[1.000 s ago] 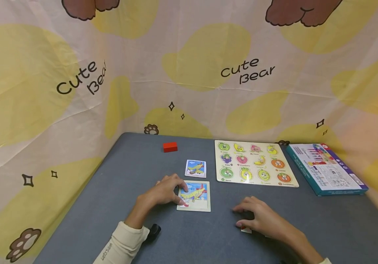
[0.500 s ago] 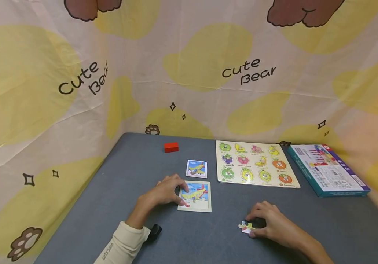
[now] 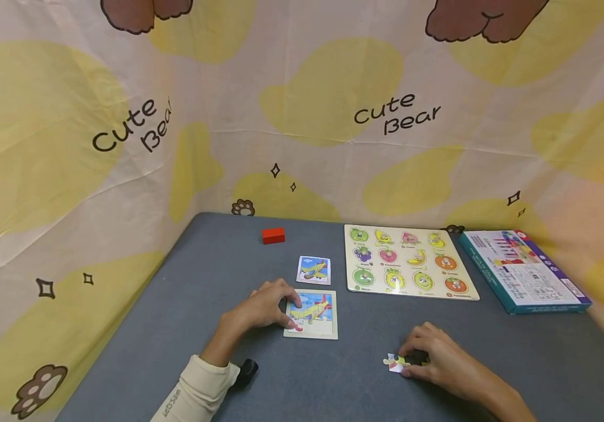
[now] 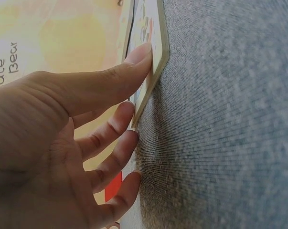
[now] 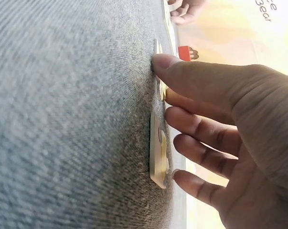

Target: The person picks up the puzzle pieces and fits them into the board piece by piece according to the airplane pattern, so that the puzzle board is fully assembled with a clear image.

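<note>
In the head view, a small framed airplane jigsaw puzzle (image 3: pixel 324 330) lies on the table. My left hand (image 3: pixel 263 303) rests on its left side, thumb on the lower left corner and index finger higher up. The left wrist view has the thumb on top of the frame (image 4: pixel 159 62), the other fingers loosely bent beside its edge. Further right, my right hand (image 3: pixel 436 357) pinches a jigsaw piece (image 3: pixel 393 363) between thumb and index finger, low at the table. In the right wrist view a second jigsaw piece (image 5: pixel 157 157) lies under that hand's fingers.
Behind the puzzle lies an airplane picture card (image 3: pixel 313 270), and a red block (image 3: pixel 273 235) is farther back. A fruit board (image 3: pixel 411 293) and a teal-edged box (image 3: pixel 531 272) stand at the back right. A patterned cloth (image 3: pixel 307 76) hangs behind the table.
My right hand has shifted right, and the jigsaw piece, earlier mostly covered by it, now shows between thumb and index finger. The left hand stays on the puzzle.
</note>
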A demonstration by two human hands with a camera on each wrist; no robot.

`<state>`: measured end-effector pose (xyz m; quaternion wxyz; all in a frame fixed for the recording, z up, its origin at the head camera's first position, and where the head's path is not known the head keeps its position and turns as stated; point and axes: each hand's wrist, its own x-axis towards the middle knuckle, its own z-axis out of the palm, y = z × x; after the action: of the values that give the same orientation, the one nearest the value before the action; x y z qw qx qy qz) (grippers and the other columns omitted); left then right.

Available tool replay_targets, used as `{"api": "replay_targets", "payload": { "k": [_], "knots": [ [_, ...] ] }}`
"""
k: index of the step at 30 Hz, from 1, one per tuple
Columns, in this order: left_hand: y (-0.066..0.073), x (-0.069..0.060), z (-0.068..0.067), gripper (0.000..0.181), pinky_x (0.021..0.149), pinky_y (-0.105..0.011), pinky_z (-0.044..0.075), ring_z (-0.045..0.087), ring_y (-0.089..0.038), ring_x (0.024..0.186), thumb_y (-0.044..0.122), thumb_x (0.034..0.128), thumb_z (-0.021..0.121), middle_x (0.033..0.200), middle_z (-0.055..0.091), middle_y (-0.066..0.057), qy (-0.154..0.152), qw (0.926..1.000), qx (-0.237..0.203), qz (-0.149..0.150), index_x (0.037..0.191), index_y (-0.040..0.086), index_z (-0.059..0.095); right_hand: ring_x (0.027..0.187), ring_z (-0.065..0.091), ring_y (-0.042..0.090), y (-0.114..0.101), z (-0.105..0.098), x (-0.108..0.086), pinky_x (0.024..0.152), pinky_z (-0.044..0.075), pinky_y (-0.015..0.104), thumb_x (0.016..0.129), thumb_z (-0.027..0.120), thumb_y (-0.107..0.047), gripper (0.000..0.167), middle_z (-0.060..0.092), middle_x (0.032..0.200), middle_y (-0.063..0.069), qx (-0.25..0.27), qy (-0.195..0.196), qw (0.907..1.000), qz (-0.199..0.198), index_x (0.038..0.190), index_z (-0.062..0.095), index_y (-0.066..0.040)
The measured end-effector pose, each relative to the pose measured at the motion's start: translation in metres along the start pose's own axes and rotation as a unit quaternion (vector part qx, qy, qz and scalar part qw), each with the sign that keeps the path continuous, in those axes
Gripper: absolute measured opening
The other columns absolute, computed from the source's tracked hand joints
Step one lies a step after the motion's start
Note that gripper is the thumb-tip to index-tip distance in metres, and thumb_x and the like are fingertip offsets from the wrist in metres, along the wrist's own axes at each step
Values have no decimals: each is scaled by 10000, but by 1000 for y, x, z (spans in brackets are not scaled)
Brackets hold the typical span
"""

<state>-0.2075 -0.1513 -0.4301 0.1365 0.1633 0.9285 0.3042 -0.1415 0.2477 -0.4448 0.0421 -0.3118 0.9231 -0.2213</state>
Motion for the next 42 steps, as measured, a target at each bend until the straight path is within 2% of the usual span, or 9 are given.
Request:
{"api": "replay_targets", "payload": {
  "k": [12,18,28,42],
  "knots": [
    [-1,0,0,308,1038,-652,355,499,-256,1163,131,796,932,1162,600,5,4,10000,-5,38,1049,204,771,938,508,-4,1,3,2,779,490,295,886,842,-473,184,599,977,-225,30,202,9996,-191,958,765,-323],
    [-1,0,1,303,1039,-651,357,500,-260,1173,129,801,927,1168,599,0,-9,10000,-4,30,1050,204,772,950,518,-11,-2,2,9,809,507,306,904,824,-484,169,593,982,-237,22,185,9998,-32,961,761,-338],
    [2,-2,-1,296,1027,-650,358,497,-264,1174,127,801,925,1165,595,-2,-14,10000,-42,23,1042,199,768,962,515,-7,-9,5,30,831,509,309,913,819,-472,162,588,998,-235,0,112,9999,-83,983,763,-336],
    [1,-1,-1,291,1055,-679,339,498,-274,1182,120,801,924,1169,597,-1,-6,10000,-40,44,1026,205,760,943,527,16,-34,10,67,825,507,318,905,850,-372,163,600,983,-187,-446,274,9971,-551,1001,788,-255]
  ]
}}
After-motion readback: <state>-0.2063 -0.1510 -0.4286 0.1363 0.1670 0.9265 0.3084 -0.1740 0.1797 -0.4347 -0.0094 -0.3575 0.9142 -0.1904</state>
